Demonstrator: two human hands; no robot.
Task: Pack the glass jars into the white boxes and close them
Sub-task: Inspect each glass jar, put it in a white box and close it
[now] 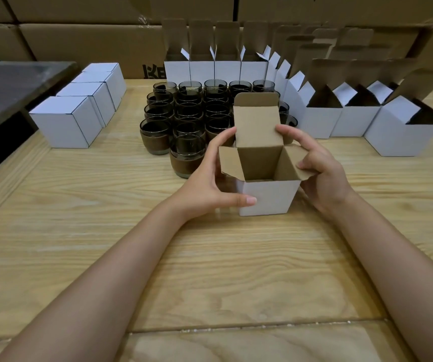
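Note:
An open white box (267,197) with a brown inside stands on the wooden table (210,270), its lid and both side flaps up. My left hand (210,176) grips its left side, thumb on the front wall and fingers behind. My right hand (317,171) holds its right side, thumb pressing the right flap, a fingertip on the lid's edge. Nothing shows inside the box. Behind it stand several dark glass jars (186,155) with brown bands, in rows.
Several closed white boxes (66,121) sit in a row at the left. Open white boxes (403,131) with raised lids line the back and the right. Brown cartons (79,40) stack behind the table. A grey surface (8,84) lies at the far left.

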